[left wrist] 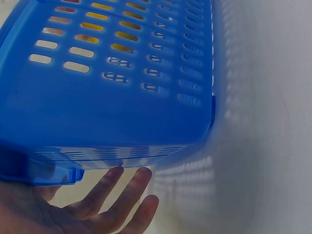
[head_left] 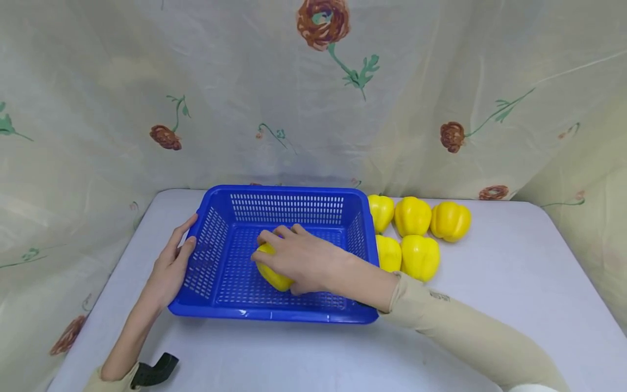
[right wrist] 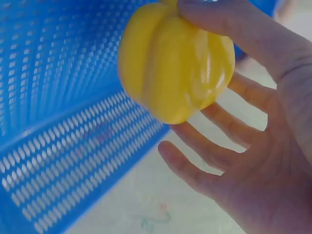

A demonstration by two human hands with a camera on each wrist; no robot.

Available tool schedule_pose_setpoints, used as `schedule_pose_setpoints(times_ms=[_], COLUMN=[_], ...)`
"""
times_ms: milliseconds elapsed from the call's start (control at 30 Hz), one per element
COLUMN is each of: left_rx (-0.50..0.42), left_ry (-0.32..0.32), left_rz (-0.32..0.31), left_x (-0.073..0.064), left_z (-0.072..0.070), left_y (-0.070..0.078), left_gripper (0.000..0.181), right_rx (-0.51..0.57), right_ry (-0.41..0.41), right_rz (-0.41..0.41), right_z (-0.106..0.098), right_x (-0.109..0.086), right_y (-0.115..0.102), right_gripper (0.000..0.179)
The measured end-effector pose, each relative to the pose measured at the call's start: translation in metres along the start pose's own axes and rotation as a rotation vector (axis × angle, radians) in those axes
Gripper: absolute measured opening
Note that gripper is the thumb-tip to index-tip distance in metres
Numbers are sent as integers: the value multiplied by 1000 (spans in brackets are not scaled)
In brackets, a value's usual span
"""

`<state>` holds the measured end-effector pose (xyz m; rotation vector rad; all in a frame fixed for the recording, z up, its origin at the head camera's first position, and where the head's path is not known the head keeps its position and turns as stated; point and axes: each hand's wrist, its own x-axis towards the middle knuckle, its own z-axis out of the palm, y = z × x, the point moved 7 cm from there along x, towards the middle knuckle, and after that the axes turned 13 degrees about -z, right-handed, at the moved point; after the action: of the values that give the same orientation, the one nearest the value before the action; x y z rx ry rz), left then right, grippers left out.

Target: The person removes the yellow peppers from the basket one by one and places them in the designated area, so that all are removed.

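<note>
My right hand (head_left: pixel 308 261) reaches into the blue plastic basket (head_left: pixel 274 314) and holds a yellow bell pepper (head_left: pixel 275 276) over its perforated floor. In the right wrist view the thumb lies across one side of the bell pepper (right wrist: pixel 170 63), with fingers around the other side. Whether the pepper touches the floor, I cannot tell. My left hand (head_left: pixel 168 272) holds the basket's left rim, its thumb at the rim. Spread fingers of that hand (left wrist: pixel 105 207) reach beneath the rim along the outer wall of the basket (left wrist: pixel 112 112) in the left wrist view.
Several more yellow bell peppers (head_left: pixel 420 257) stand in two rows just right of the basket, partly behind its edge. A white cloth covers the table (head_left: pixel 514 283). Behind it hangs a flowered curtain (head_left: pixel 392 136). A black strap (head_left: pixel 157 370) sits at the left wrist.
</note>
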<state>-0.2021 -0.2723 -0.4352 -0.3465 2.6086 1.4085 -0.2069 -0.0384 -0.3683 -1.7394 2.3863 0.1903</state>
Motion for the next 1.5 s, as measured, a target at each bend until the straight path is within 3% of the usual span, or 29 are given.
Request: schedule_pose_setpoints(times_ms=[300,600,867,1033,1500], left_rx=[6,-4,-7,-6,-13], left_ry=[0,-5,-3,-1,-5], left_rz=[6,9,1,-3,-8], left_x=[1,2,1,1,0], left_z=[0,1,0,-1,0], left_y=[-2,-2,0,-1,0], left_gripper=[58,58,58,59,58], right_rx=[59,174,255,190,155], right_ry=[102,177,304,296,257], right_rz=[72,219,321,411,613], right_z=[-19,-16,-21,-23,11], right_x=[-49,-106,-162,-190,-251], right_y=[21,45,64,73,103], right_gripper=[84,85,86,84,88])
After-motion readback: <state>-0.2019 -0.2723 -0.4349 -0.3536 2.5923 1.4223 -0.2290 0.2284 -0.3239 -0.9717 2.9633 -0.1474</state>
